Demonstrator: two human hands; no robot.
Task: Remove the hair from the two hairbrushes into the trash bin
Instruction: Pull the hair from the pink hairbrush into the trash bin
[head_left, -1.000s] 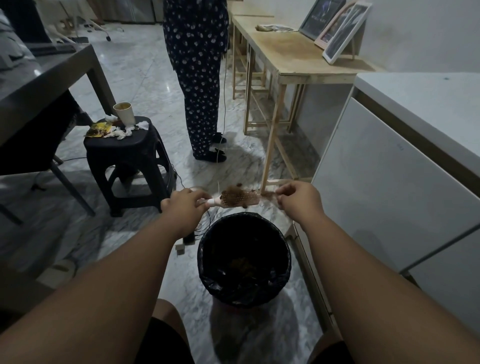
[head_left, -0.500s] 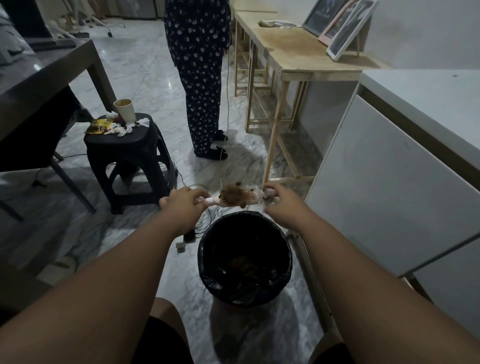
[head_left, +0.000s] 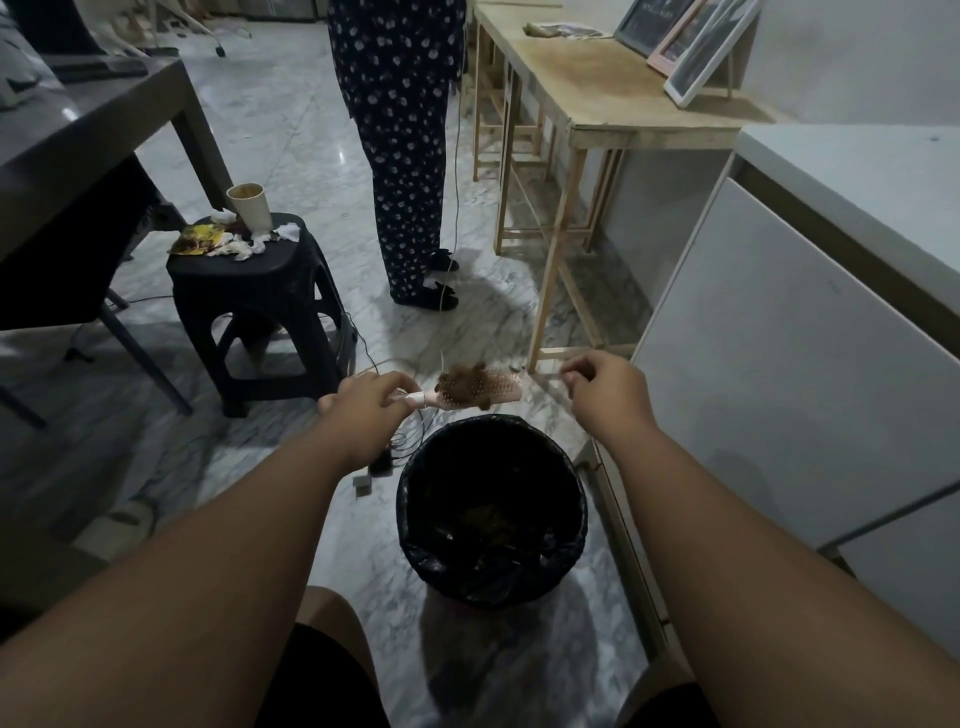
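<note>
Head view: left hand (head_left: 366, 405) pinches the handle of a pink paddle hairbrush (head_left: 475, 391), held level at frame centre, just beyond the far rim of the round black-lined trash bin (head_left: 491, 512). Clump of brown hair (head_left: 460, 378) sits on the bristles, handle end. Right hand (head_left: 602, 387) is off the brush, to its right, fingers curled narrow; can't tell if strands are pinched. Risk: brush isn't squarely over the bin, so loosened hair prob. drops on the marble floor (head_left: 291, 145); light strands may also drift.
</note>
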